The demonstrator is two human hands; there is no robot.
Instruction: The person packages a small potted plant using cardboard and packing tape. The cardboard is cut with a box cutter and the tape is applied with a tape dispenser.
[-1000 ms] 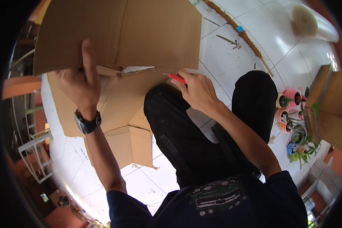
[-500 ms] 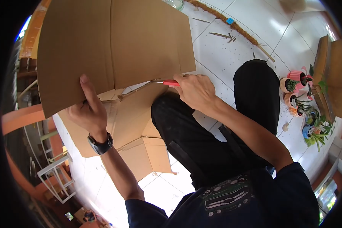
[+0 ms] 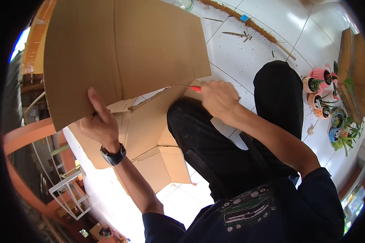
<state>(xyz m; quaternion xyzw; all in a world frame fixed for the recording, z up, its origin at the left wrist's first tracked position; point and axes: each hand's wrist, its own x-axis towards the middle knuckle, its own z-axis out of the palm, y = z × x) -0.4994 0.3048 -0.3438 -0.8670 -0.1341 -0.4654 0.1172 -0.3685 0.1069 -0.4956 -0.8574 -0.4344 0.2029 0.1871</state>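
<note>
A large brown cardboard sheet [image 3: 154, 44] stands raised at the upper left, joined along part of its lower edge to a cardboard box [image 3: 150, 117] below it. My left hand [image 3: 99, 121], with a black watch on the wrist, grips the sheet's lower left edge, thumb on its front face. My right hand [image 3: 221, 99] is closed around a red-handled cutter [image 3: 195, 88]. The cutter's thin blade points left and meets the cardboard at the sheet's lower edge. Left of the blade, a gap shows between sheet and box.
Potted plants [image 3: 322, 93] stand on the tiled floor at the right, beside more cardboard [image 3: 363, 77]. A fibre-covered pole [image 3: 251, 25] and dark scraps [image 3: 235, 34] lie at the top. A white metal frame [image 3: 71, 194] is at the lower left. My knees are below the sheet.
My right hand and the cutter have moved a little to the right along the cardboard edge. The whole view has shifted slightly. My left hand keeps its hold.
</note>
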